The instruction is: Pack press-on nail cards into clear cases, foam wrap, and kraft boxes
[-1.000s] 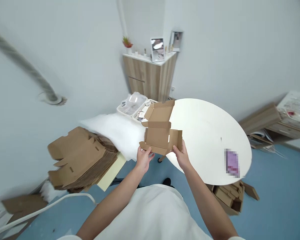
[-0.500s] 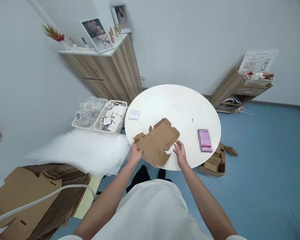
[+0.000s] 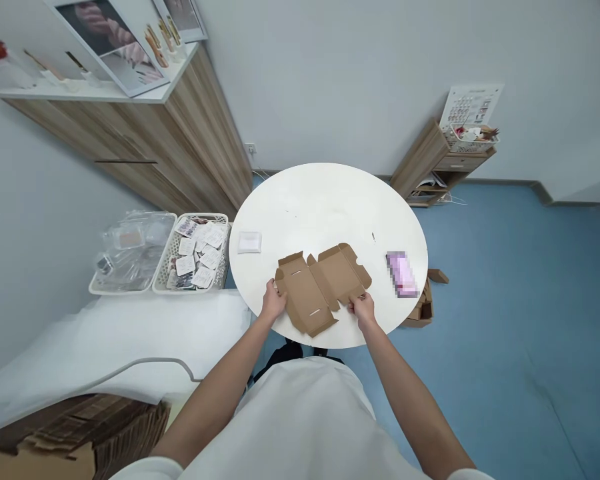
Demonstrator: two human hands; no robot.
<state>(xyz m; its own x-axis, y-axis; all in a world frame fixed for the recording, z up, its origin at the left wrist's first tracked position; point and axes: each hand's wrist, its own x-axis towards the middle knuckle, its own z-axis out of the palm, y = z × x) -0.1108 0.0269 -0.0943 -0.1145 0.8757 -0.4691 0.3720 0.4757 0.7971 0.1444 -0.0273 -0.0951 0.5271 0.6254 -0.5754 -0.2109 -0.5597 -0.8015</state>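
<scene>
Since the earlier frame, the carton point(image 3: 303, 290) has turned and the right hand point(image 3: 363, 308) has come onto it. Unfolded, it is over the bench's point(image 3: 325, 200) near side, the left hand point(image 3: 274, 301) pinching one edge, the right another; a white packet point(image 3: 250, 242) lies on the bench's left.

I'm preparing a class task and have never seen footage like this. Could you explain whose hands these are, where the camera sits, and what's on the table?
There is no machine here: these are a person's bare hands. The camera is worn on the head, looking forward and down. The left hand and right hand hold an unfolded piece of cardboard at the white table. A pale packet lies on the left; a purple item, too pixelated to identify, lies on the right.
</scene>
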